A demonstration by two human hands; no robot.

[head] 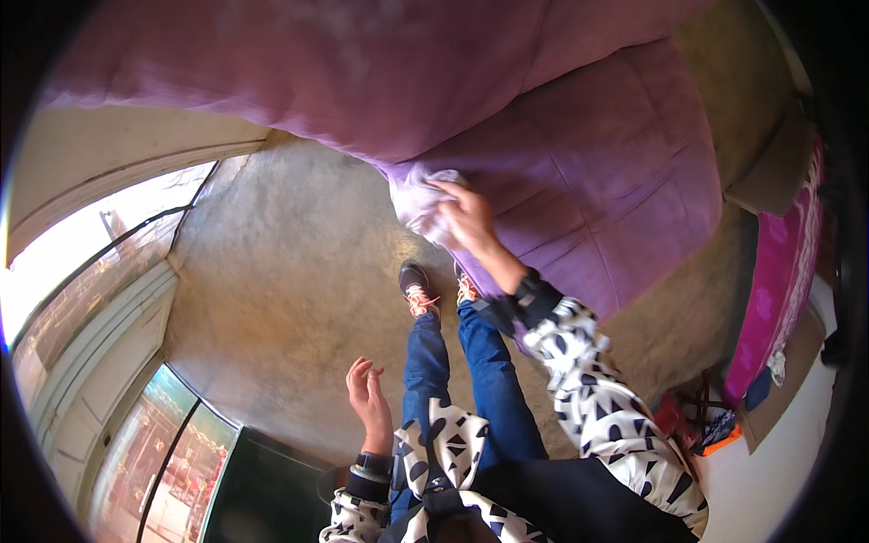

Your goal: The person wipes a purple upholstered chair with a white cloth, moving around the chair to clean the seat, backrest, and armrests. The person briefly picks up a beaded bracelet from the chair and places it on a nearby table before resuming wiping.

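Note:
My right hand (pixel 468 217) grips a crumpled pale cloth (pixel 424 203) against the corner of a purple fabric-covered sofa (pixel 577 183). Its index finger lies stretched over the cloth. The cloth hides part of the sofa's edge. My left hand (pixel 370 400) hangs in the air over the floor, left of my legs, with its fingers loosely curled and nothing in it. It is well apart from the sofa.
My shoes (pixel 415 285) stand on the concrete floor (pixel 271 292) close to the sofa corner. Glazed doors (pixel 129 421) and a dark panel (pixel 265 489) are at the left. Along the right lie a magenta patterned cloth (pixel 767 305) and a red bag-like item (pixel 675 417).

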